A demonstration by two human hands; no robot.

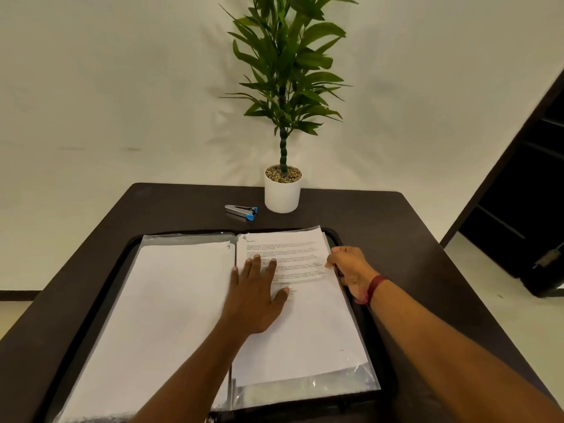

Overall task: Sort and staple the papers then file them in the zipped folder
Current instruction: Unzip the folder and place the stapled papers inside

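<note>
On the dark counter [396,227] the black zipped folder [390,387] lies open, with clear sleeves on both halves. A blank stack [152,300] fills its left half and the printed papers [305,337] its right. The left hand [259,294] rests flat on the printed papers, fingers straight and spread. The right hand [351,270] curls at their right edge and pinches it between thumb and fingers. Beyond the folder, the stapler [241,210] lies just beside a white potted plant [282,196].
</note>
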